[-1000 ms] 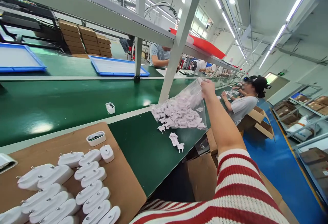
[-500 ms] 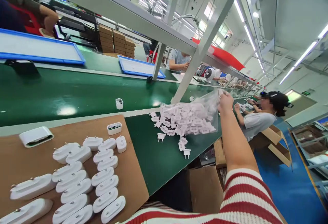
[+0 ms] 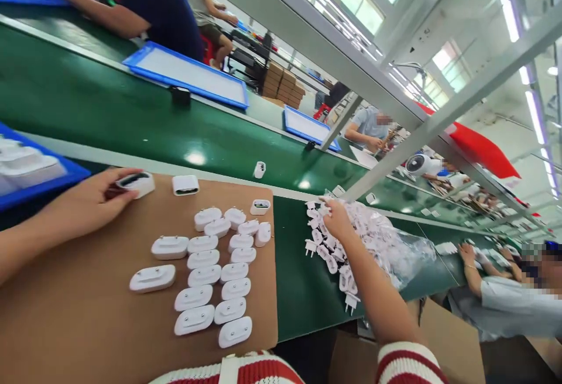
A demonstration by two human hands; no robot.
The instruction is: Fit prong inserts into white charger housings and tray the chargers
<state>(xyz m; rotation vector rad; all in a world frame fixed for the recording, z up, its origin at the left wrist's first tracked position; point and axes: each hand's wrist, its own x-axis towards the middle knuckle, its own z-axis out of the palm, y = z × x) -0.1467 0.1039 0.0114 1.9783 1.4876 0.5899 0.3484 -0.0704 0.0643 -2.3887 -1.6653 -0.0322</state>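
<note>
My left hand (image 3: pixel 99 196) grips an open-ended white plastic housing (image 3: pixel 143 187) at the left edge of the brown board (image 3: pixel 109 314). Dark parts show inside its opening. To its right, a second white housing (image 3: pixel 185 185) lies on the board, with another housing (image 3: pixel 260 207) by the corner. My right hand (image 3: pixel 338 220) is over a heap of white plug pieces (image 3: pixel 331 264), fingers bent and close together at its far-left side. What is between these fingertips is too small to make out. The clear plastic bag (image 3: pixel 408 252), with many more plug pieces, lies right of that hand.
Several white oval units (image 3: pixel 204 276) with metal pins stand in rows on the board. A blue tray (image 3: pixel 52 179) of white parts is at left. The green conveyor (image 3: pixel 219 150) runs behind, under a slanting grey post (image 3: pixel 386 167). A co-worker (image 3: pixel 504 290) sits at right.
My right hand has let go of the bag's end and moved left to the heap's near side. My left hand has come into view, on a housing. The view has turned left.
</note>
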